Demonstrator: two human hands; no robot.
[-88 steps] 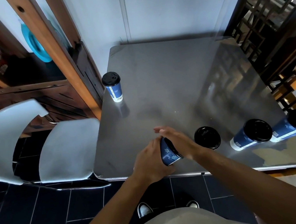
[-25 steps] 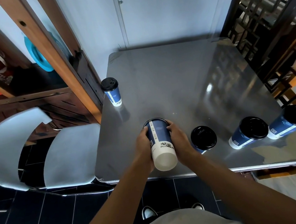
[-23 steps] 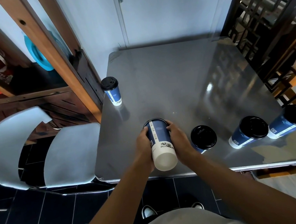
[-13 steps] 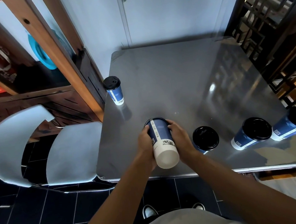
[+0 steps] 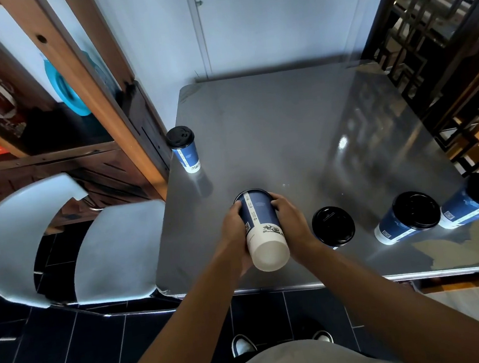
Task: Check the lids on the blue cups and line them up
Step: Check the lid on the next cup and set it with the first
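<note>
I hold a blue paper cup (image 5: 262,227) upside down over the table's near edge, its white bottom facing me and its lidded end pointing away. My left hand (image 5: 233,235) grips its left side and my right hand (image 5: 291,226) its right side. To the right, three blue cups with black lids stand in a row along the near edge: one (image 5: 333,226), a second (image 5: 407,217) and a third (image 5: 476,200). Another lidded blue cup (image 5: 184,148) stands alone at the table's left edge.
The grey metal table (image 5: 272,136) backs onto a pale wall. A white chair (image 5: 62,250) stands left of it, with a wooden shelf unit (image 5: 56,112) behind. A dark lattice screen (image 5: 438,27) runs along the right. My shoes (image 5: 243,345) show on dark floor tiles below.
3.5 s ago both hands held the cup low and tilted near the table edge. It has since been turned bottom-up toward me; over the last second it has stayed nearly still.
</note>
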